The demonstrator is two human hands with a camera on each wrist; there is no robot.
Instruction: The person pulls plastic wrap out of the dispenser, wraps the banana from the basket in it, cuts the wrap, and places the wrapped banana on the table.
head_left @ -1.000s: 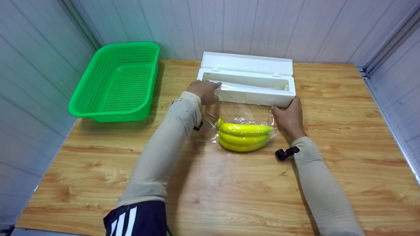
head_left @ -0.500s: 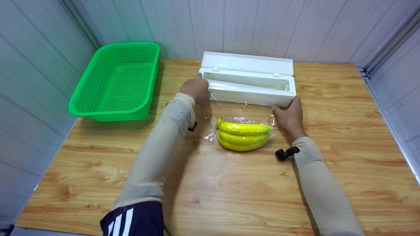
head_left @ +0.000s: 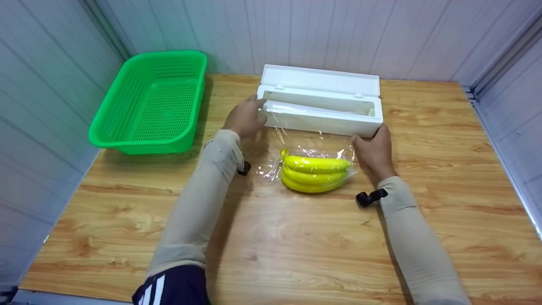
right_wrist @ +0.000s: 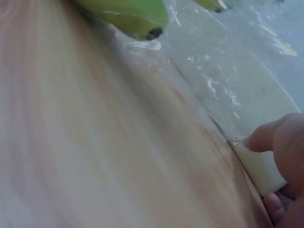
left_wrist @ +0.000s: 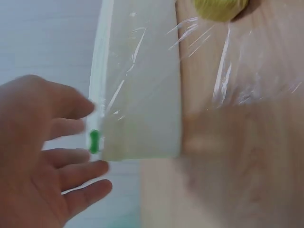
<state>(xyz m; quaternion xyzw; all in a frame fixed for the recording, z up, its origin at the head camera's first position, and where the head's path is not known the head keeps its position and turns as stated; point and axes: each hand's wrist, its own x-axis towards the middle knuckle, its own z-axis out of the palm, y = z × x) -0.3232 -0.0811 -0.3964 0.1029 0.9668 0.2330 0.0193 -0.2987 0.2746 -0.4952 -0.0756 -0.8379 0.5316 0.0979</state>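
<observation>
A white cling film dispenser box (head_left: 326,123) stands at the back of the table, its lid (head_left: 320,79) raised. Clear cling film (left_wrist: 223,78) stretches from it over a bunch of bananas (head_left: 315,174), lying in front. My left hand (head_left: 245,117) is at the box's left end, fingers spread and loosely bent. In the left wrist view its thumb and fingers are apart, around a small green piece (left_wrist: 94,141) on the box's edge. My right hand (head_left: 376,152) grips the lower right front corner of the box, thumb on the front wall over the film.
To the left, a green plastic basket (head_left: 192,142) with perforated sides stands on the wooden table (head_left: 296,254). Pale panelled walls (head_left: 322,34) enclose the table at the back and on both sides.
My left hand has moved leftward to the box's left end, and its fingers have opened out. The film edge left of the bananas has shifted. My right hand has stayed on the corner.
</observation>
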